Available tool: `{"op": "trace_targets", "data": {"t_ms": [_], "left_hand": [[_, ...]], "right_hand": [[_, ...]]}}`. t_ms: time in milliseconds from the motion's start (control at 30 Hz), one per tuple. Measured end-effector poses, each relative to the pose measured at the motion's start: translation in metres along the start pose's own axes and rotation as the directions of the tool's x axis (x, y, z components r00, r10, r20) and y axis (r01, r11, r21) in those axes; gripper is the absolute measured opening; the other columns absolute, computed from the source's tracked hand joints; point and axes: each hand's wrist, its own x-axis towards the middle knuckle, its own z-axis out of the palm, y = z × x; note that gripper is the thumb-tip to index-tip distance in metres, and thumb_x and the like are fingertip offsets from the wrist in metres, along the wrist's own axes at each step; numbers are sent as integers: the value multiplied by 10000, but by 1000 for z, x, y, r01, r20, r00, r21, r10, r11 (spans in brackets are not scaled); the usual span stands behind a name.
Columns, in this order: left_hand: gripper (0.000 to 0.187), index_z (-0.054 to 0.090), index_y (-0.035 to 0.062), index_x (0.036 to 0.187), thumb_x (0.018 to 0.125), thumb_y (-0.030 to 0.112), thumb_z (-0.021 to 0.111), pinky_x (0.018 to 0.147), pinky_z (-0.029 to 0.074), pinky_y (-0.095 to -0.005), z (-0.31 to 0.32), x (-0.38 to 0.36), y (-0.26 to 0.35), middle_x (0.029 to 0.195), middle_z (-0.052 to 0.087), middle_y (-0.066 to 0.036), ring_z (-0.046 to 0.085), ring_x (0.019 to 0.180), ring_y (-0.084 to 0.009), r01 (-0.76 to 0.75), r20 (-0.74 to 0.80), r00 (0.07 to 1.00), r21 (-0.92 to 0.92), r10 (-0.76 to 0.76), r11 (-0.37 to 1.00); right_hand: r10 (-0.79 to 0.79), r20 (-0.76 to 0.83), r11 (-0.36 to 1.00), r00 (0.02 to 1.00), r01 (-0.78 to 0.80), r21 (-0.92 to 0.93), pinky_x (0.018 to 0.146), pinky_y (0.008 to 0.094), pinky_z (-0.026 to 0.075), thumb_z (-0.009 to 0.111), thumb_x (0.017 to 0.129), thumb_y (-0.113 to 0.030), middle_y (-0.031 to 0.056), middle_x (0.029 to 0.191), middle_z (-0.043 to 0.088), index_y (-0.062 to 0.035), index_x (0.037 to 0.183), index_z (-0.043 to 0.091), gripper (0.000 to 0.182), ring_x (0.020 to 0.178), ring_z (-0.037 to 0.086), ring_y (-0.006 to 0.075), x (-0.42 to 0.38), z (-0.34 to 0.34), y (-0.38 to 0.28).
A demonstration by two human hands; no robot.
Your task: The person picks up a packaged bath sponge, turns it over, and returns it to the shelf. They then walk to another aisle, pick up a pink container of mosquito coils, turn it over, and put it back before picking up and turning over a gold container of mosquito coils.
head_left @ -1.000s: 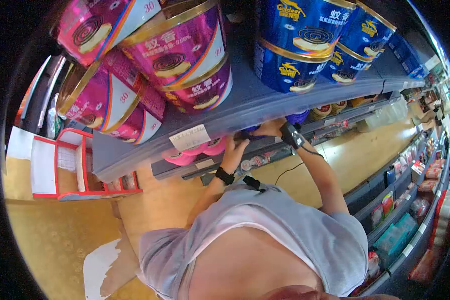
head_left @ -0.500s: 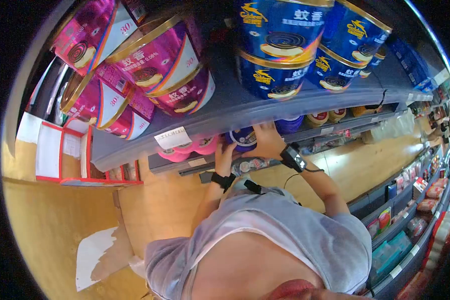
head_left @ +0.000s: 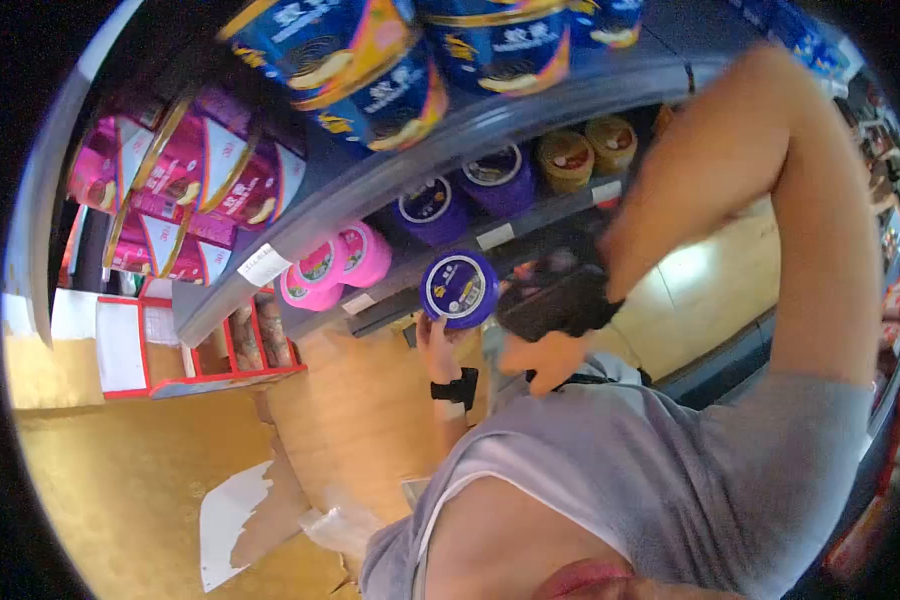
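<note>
My left hand (head_left: 435,342) is closed on the lower left edge of a round purple tub (head_left: 458,290). The tub's lid, with its white-ringed printed label, is turned up towards me in front of the lower shelf. My right hand (head_left: 550,360) is near the front of my shirt, to the right of the tub and apart from it. Motion smears its fingers, and the elbow is raised high. A black wrist strap (head_left: 558,308) shows as a dark blur. More purple tubs (head_left: 432,212) stand on the shelf just behind.
Pink tubs (head_left: 315,270) sit left on the lower shelf, yellow-lidded tubs (head_left: 567,160) to the right. On the upper shelf are stacked blue buckets (head_left: 500,50) and magenta buckets (head_left: 185,165). A red-edged rack (head_left: 120,345) stands at left. The shelf edge (head_left: 390,165) overhangs the lower row.
A purple tub has come off the lower shelf in my left hand. My right hand has left the tubs and drawn back towards my body, elbow lifted. The view has shifted right.
</note>
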Motion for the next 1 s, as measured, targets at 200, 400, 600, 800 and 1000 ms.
{"op": "trace_targets", "data": {"t_ms": [200,400,600,800,1000], "left_hand": [[348,421,34,1076,760,111,546,665,485,-321,-22,-25,-37,978,513,-92,537,823,-174,-29,-97,995,-10,28,1000],[372,415,41,1084,755,124,564,706,476,-338,-34,-30,-59,1017,490,-94,511,895,-185,-84,-117,990,-15,82,996],[451,365,56,1149,754,130,572,618,505,-315,-28,-54,-46,1029,487,-90,553,815,-177,-80,-75,995,-173,68,982],[458,361,36,1163,762,129,559,613,506,-286,-23,-68,-19,1036,493,-74,562,777,-171,-76,-178,982,-72,62,994],[448,356,23,1159,767,124,549,620,513,-298,-18,-61,5,1037,492,-90,561,808,-185,-45,-117,992,38,49,998]], "right_hand": [[136,205,973,969,-92,-210,692,378,445,575,691,-258,159,929,496,-21,1028,441,433,854,528,304,34,1,7],[73,394,966,916,34,-257,684,379,447,565,694,-239,156,910,500,-20,998,453,391,842,530,302,34,13,-23],[-53,296,971,954,118,-206,677,381,448,556,698,-220,153,891,503,-19,969,465,349,829,532,299,-19,-25,-88],[-3,-789,899,614,347,266,613,283,420,595,600,-196,78,861,441,-40,886,458,353,683,467,184,-77,-37,-115],[105,-961,760,257,602,244,509,262,398,564,721,-244,33,739,380,-97,742,410,214,591,414,156,-120,-43,-149]]}}
